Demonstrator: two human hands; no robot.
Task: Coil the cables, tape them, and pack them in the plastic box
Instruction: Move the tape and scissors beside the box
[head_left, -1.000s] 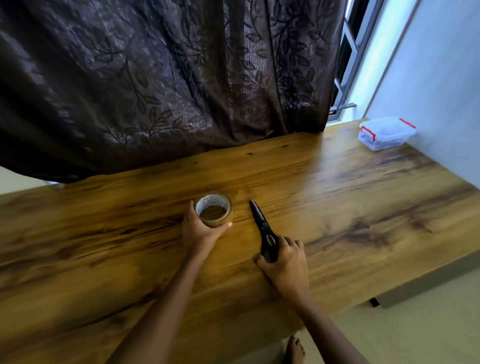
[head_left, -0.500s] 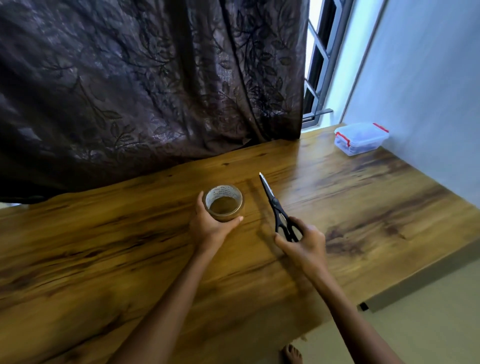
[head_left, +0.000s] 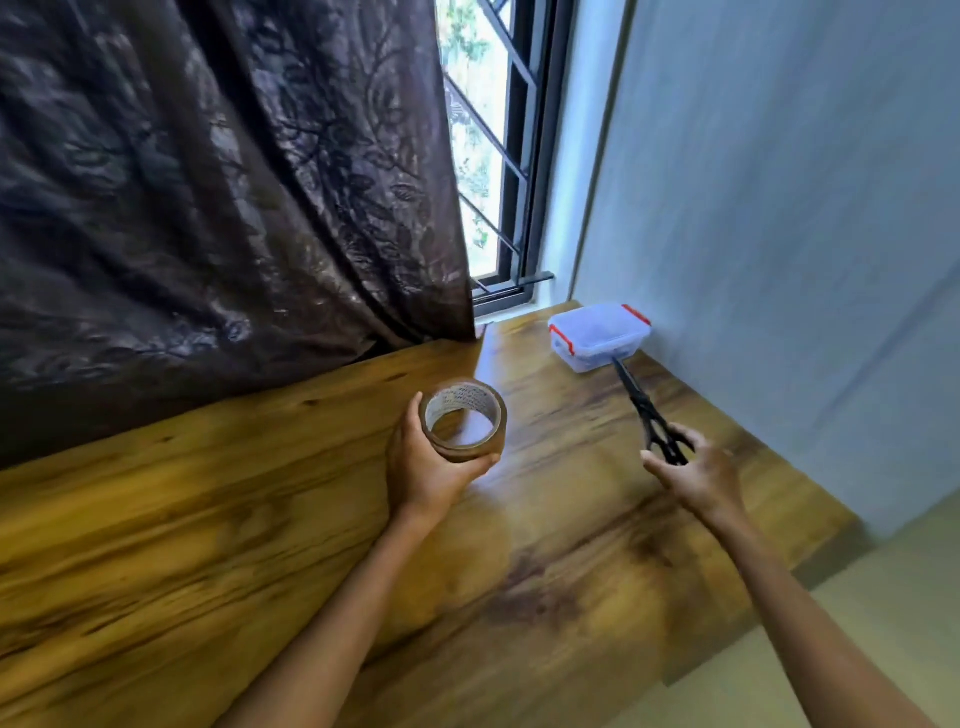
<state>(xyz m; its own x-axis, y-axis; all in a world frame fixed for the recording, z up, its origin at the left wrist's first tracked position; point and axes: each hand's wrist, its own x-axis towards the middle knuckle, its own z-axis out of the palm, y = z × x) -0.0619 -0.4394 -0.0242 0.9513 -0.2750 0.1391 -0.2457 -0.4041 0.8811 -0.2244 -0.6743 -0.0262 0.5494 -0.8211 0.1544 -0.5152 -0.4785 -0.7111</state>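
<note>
The left hand curls round the tape roll, likely light and stiff, best gripped by its outer wall. The right hand pinches the scissors by the handles, blades toward the plastic box at the table corner.

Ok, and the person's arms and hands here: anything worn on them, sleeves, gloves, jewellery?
Nothing visible. The left hand and right hand are ungloved, with no ring, watch or bracelet showing. Both forearms are bare to the frame edge, no sleeves in view.

Daylight from window, glare on table, motion blur, bent edges
</note>
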